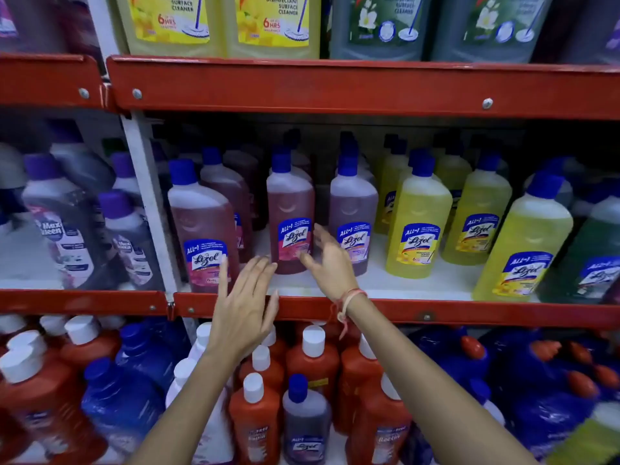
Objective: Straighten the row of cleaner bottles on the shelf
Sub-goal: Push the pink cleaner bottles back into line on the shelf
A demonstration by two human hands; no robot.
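Observation:
On the middle shelf (pixel 385 283) stands a row of Lizol cleaner bottles with blue caps. A pink bottle (pixel 201 223) stands forward at the left, tilted slightly. A second pink bottle (pixel 289 209) is set further back, with a purple bottle (pixel 353 213) to its right. Yellow bottles (pixel 417 223) follow, one (pixel 526 243) standing closer to the edge. My left hand (pixel 243 307) hovers open in front of the shelf edge, just right of the front pink bottle. My right hand (pixel 330 260) is open beside the lower part of the second pink bottle, fingers spread, holding nothing.
The red shelf lip (pixel 436 312) runs across below my hands. The upper shelf (pixel 335 88) carries large yellow and green cleaner jugs. Orange, blue and purple bottles (pixel 312 360) crowd the lower shelf. Dark bottles (pixel 67 223) fill the bay left of the white upright (pixel 147 203).

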